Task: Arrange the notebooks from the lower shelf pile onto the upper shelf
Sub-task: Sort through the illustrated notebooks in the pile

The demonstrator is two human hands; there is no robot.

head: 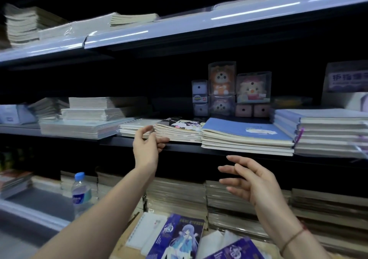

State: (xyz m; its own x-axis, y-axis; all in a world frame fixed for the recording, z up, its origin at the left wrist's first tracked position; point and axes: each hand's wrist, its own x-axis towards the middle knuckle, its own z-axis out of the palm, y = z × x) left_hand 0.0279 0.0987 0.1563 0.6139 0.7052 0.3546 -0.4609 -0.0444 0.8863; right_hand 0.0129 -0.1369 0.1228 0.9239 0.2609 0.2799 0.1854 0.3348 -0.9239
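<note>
While the left hand (146, 146) reaches up to the front edge of the middle shelf (185, 149), its fingers are loosely curved and spread, the fingertips touching the near corner of a short pile of notebooks with a dark illustrated cover (179, 128); the thumb sits above the corner and the fingers below it, but a firm grip cannot be made out. The right hand (249, 181) hovers lower, in front of the dark gap under that shelf, palm turned inward, fingers straight and apart, holding nothing and touching nothing. A thin cord bracelet (291, 240) circles its wrist.

On the middle shelf the dark-covered pile lies between a white spiral pad stack (135, 127) on its left and a blue-covered stack (247, 137) touching it on the right, which overhangs the shelf lip slightly. Further right stands a taller spiral-bound stack (326, 133); behind are boxed plush toys (222, 79). Open shelf surface shows only as a narrow strip along the front edge near the left hand.

Below, the lower shelf holds wrapped piles of notebooks (177, 195) packed side by side. Nearest the camera lie loose purple anime-cover notebooks (179, 237) and a white spiral notebook (146, 232). A water bottle (80, 194) stands upright to the left, beside the left forearm.
</note>
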